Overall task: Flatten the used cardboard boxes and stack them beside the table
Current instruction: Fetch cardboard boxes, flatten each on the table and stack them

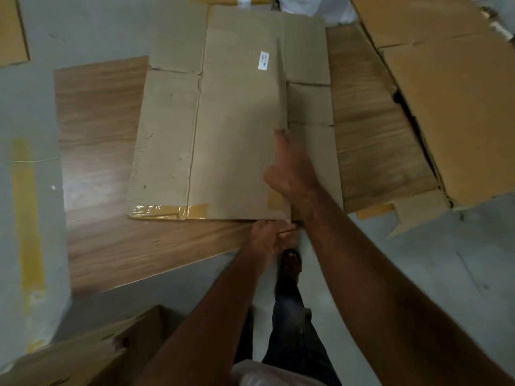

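A flattened brown cardboard box (pixel 223 121) lies on the wooden table (pixel 106 162), with clear tape on its near left corner and a small white label near its far end. My right hand (pixel 292 168) lies on the box's right fold, thumb out on top and fingers tucked along the crease. At the near edge of the box, my left hand (pixel 267 235) pinches the cardboard just below the right wrist.
A stack of larger flattened boxes (pixel 451 93) lies at the right, overlapping the table's edge. More cardboard (pixel 92 355) sits at the bottom left, and another piece (pixel 11 32) at the top left. My leg and foot (pixel 289 271) stand on the grey floor.
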